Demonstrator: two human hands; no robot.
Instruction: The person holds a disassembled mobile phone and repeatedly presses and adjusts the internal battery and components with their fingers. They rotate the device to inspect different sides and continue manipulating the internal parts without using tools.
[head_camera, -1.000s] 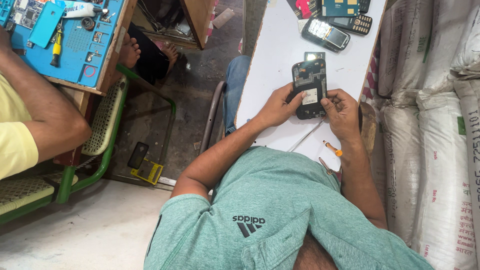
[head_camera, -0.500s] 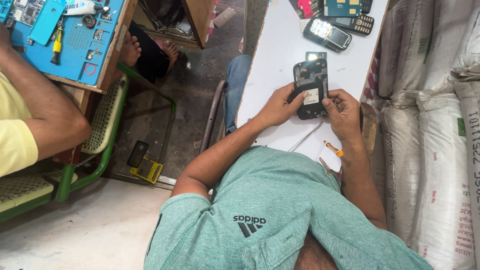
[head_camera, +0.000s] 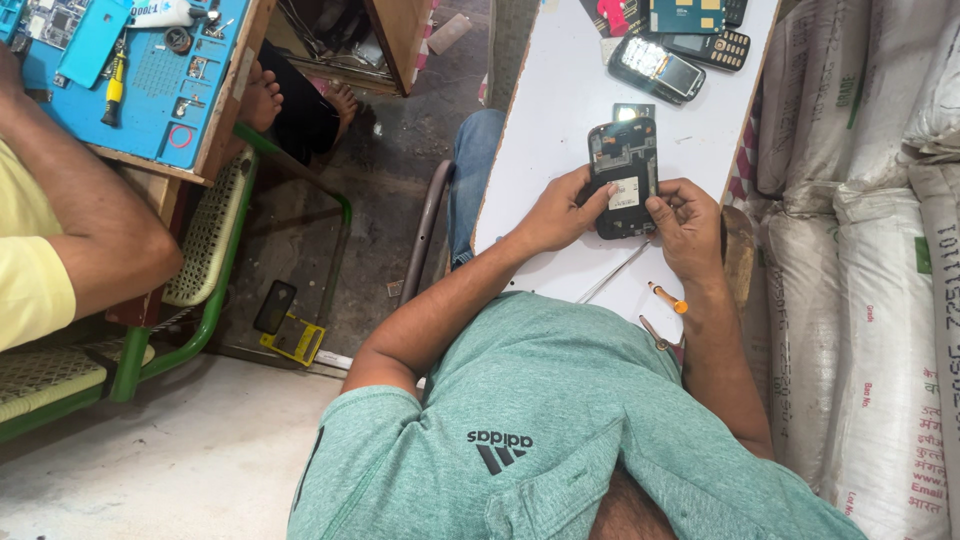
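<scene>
A dark phone (head_camera: 625, 165) with its back cover off, inner parts showing, lies tilted at the near part of the white table (head_camera: 555, 100). My left hand (head_camera: 558, 212) grips the phone's left edge, with the thumb resting on its back. My right hand (head_camera: 690, 225) has curled fingers pressed against the phone's lower right edge. Whether a small tool sits in those fingers is hidden.
Further along the table lie a silver phone (head_camera: 655, 68), a keypad phone (head_camera: 718, 46) and a teal circuit board (head_camera: 686, 14). An orange-handled screwdriver (head_camera: 666, 297) and a thin metal rod (head_camera: 612, 272) lie near me. White sacks (head_camera: 870, 250) stand at the right. Another person's arm (head_camera: 90, 235), a blue work mat (head_camera: 130, 75) and a green chair (head_camera: 215, 245) are at the left.
</scene>
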